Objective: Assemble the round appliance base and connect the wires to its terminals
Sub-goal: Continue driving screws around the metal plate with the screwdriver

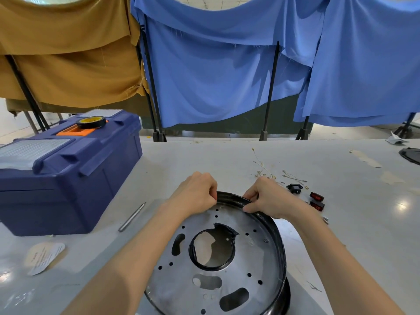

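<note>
Silver metal forms the flat plate of a round base point(250, 258) lying on a pale bench point(204, 160), low in the view at 6 o'clock. The plate has a large central hole ringed in black, several slots and many small holes. A black rim point(278, 242) runs round its edge.

Both hands are at the far side of that rim. The left hand point(195, 196), fingers curled, pinches the rim at about 11 o'clock on the base. The right hand point(268, 198) pinches it at about 1 o'clock, between thumb and fingers.

Thin pale wires point(268, 171) lie loose on the bench at 1 o'clock from the base, just beyond the right hand. Near them, at 2 o'clock, sit a small black socket point(294, 188) and two red switches point(316, 196).

At 10 o'clock stands a dark blue toolbox point(68, 173) with a roll of black tape point(91, 122) on its lid. A slim metal rod point(132, 216) lies between the toolbox and the base. Blue cloth point(216, 76) and mustard cloth point(68, 53) hang behind the bench.
</note>
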{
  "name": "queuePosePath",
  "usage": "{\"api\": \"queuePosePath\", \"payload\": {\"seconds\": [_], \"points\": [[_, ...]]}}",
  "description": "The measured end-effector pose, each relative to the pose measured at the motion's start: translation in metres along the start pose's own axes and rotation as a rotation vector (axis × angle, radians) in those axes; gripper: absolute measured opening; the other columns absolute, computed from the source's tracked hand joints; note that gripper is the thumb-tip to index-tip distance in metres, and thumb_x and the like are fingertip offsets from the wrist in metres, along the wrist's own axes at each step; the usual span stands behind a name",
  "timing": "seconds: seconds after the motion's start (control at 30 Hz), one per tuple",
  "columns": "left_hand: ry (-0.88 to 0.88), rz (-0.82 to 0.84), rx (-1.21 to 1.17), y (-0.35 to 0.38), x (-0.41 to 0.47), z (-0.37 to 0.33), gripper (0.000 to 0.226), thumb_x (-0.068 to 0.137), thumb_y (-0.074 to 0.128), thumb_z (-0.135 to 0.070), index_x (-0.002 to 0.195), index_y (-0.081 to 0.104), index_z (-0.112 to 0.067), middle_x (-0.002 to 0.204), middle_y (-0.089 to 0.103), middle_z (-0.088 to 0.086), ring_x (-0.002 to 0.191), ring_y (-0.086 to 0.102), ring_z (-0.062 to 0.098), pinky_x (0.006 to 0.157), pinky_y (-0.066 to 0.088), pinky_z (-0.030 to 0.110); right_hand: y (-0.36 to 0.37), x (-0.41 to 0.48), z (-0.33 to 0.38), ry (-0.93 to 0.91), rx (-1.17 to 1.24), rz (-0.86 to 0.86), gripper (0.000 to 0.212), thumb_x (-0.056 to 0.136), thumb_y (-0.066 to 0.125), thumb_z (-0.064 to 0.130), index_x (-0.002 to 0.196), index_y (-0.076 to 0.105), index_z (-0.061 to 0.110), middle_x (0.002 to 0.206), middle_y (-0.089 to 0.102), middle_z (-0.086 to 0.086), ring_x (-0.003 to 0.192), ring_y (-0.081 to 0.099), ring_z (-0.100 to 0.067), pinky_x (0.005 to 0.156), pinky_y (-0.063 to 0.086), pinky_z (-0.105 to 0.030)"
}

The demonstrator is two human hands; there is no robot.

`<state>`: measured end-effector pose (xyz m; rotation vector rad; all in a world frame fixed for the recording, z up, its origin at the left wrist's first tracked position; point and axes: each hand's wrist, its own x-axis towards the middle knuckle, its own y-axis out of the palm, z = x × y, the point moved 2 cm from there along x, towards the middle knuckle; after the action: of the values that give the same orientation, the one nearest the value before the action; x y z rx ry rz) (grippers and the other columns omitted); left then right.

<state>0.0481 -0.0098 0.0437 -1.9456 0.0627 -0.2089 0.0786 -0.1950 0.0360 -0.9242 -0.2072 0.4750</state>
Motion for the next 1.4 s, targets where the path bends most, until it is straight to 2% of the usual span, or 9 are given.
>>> {"api": "queuePosePath", "payload": {"seconds": [0.23, 0.47, 0.63, 0.77, 0.83, 0.93, 1.07, 1.27, 1.4], "points": [[-0.043, -0.071, 0.071, -0.004, 0.002, 0.008, 0.034, 0.075, 0.058, 0.000, 0.055, 0.051, -0.027, 0.075, 0.058, 0.000, 0.078, 0.060, 0.025, 0.066, 0.051, 0.034, 0.000, -0.002, 0.001, 0.012, 0.030, 0.014, 0.022, 0.079, 0.069, 0.001, 0.064, 0.074, 0.017, 0.038, 0.036, 0.009, 0.035, 0.029, -0.007, 0.041, 0.028, -0.015], [0.029, -0.011, 0.076, -0.001, -0.007, 0.008, 0.035, 0.071, 0.061, 0.000, 0.050, 0.050, -0.025, 0.067, 0.059, -0.005, 0.074, 0.060, 0.024, 0.068, 0.054, 0.038, -0.001, -0.001, 0.002, 0.012, 0.011, 0.008, 0.013, 0.079, 0.070, 0.000, 0.082, 0.079, 0.009, 0.044, 0.038, 0.004, 0.035, 0.031, -0.007, 0.040, 0.028, -0.013], [0.013, -0.059, 0.067, -0.001, 0.000, 0.009, 0.033, 0.075, 0.065, -0.001, 0.054, 0.053, -0.024, 0.070, 0.059, -0.006, 0.076, 0.057, 0.019, 0.063, 0.042, 0.028, -0.002, -0.004, 0.003, 0.033, 0.056, 0.016, 0.013, 0.080, 0.069, 0.000, 0.085, 0.079, 0.006, 0.046, 0.038, 0.002, 0.034, 0.027, -0.008, 0.038, 0.026, -0.015], [0.060, -0.107, 0.104, 0.003, 0.003, 0.009, 0.036, 0.079, 0.069, -0.009, 0.055, 0.049, -0.028, 0.092, 0.050, -0.009, 0.092, 0.040, 0.011, 0.087, 0.030, 0.033, -0.002, -0.005, 0.003, 0.043, 0.072, 0.027, 0.013, 0.081, 0.068, -0.001, 0.086, 0.078, 0.004, 0.044, 0.037, 0.003, 0.033, 0.027, -0.007, 0.036, 0.026, -0.015], [0.021, -0.106, 0.069, 0.001, 0.006, 0.014, 0.031, 0.080, 0.069, -0.010, 0.059, 0.052, -0.024, 0.099, 0.052, -0.006, 0.095, 0.042, 0.012, 0.091, 0.033, 0.037, -0.002, -0.005, 0.003, 0.044, 0.069, 0.029, 0.012, 0.081, 0.068, -0.001, 0.086, 0.078, 0.003, 0.044, 0.038, 0.003, 0.032, 0.027, -0.007, 0.036, 0.026, -0.015], [-0.011, -0.080, -0.108, 0.001, 0.005, 0.021, 0.029, 0.076, 0.072, -0.004, 0.058, 0.056, -0.020, 0.096, 0.057, -0.002, 0.090, 0.052, 0.017, 0.084, 0.044, 0.034, -0.002, -0.005, 0.003, 0.042, 0.062, 0.034, 0.012, 0.082, 0.068, -0.001, 0.087, 0.078, 0.003, 0.047, 0.038, 0.001, 0.032, 0.028, -0.008, 0.036, 0.025, -0.013], [-0.029, -0.076, -0.241, 0.005, 0.000, 0.024, 0.029, 0.075, 0.070, 0.003, 0.057, 0.059, -0.016, 0.090, 0.056, -0.002, 0.083, 0.059, 0.019, 0.071, 0.045, 0.021, -0.001, -0.004, 0.004, 0.038, 0.054, 0.036, 0.012, 0.082, 0.068, 0.000, 0.086, 0.078, 0.003, 0.048, 0.038, -0.001, 0.033, 0.027, -0.008, 0.036, 0.026, -0.014], [-0.092, -0.078, -0.313, 0.001, 0.000, 0.034, 0.030, 0.073, 0.067, 0.008, 0.054, 0.060, -0.013, 0.081, 0.064, 0.002, 0.070, 0.059, 0.024, 0.073, 0.054, 0.038, -0.001, -0.004, 0.004, 0.034, 0.043, 0.031, 0.012, 0.081, 0.068, -0.001, 0.085, 0.078, 0.004, 0.045, 0.036, 0.002, 0.033, 0.028, -0.008, 0.036, 0.024, -0.013], [-0.096, -0.055, -0.342, 0.007, 0.003, 0.031, 0.017, 0.071, 0.066, 0.009, 0.057, 0.061, 0.001, 0.073, 0.062, -0.003, 0.063, 0.057, 0.012, 0.064, 0.049, 0.027, -0.001, -0.003, 0.003, 0.036, 0.041, 0.031, 0.012, 0.080, 0.068, -0.002, 0.083, 0.078, 0.003, 0.045, 0.035, 0.002, 0.033, 0.026, -0.008, 0.037, 0.024, -0.013]]}}
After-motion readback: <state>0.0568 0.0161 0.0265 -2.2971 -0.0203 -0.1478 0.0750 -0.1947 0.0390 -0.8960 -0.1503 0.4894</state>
